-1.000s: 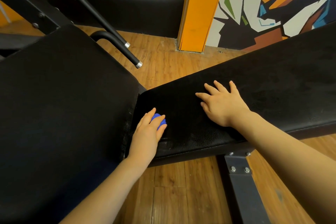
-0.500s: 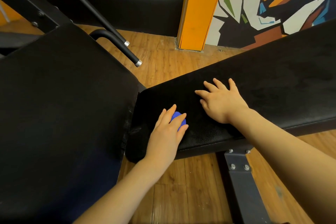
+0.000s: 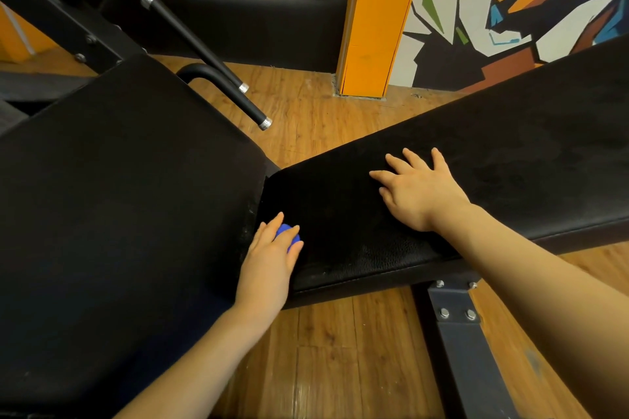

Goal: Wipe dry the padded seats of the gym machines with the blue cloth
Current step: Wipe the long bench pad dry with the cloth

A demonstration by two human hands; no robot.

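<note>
Left hand presses balled blue cloth onto grained black pad.

Left hand presses balled blue cloth onto near-left corner of long black bench pad, fingers curled over cloth, only small blue patch showing. Right hand lies flat on same pad, well right of left hand, fingers spread. Wide black seat pad just left of left hand, its edge touching bench pad. Two black handle bars with silver caps beyond left hand. Grey bolted steel leg below right forearm. Wood floor underneath; orange pillar and painted mural wall beyond right hand.
</note>
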